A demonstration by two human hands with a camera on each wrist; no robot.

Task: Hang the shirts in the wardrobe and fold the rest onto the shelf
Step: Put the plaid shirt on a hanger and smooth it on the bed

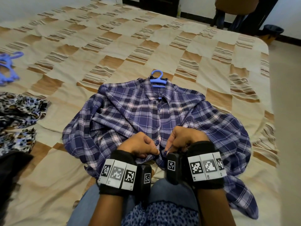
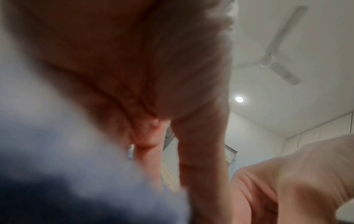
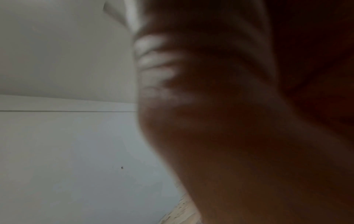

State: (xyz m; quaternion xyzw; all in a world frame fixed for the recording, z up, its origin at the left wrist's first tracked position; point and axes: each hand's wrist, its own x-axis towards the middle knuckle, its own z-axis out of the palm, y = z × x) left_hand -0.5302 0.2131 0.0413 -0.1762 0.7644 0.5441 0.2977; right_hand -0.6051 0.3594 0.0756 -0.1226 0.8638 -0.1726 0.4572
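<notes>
Both hands, left hand and right hand, pinched the plaid shirt at its placket, low centre of the frame, probably buttoning it. Its blue hanger was already in the collar. Next I would lift it by the hook; the bed lay open above, its edge at right.

My wrist views blur; the hanger beyond my hands hides inside the plaid shirt, only its hook showing.
</notes>
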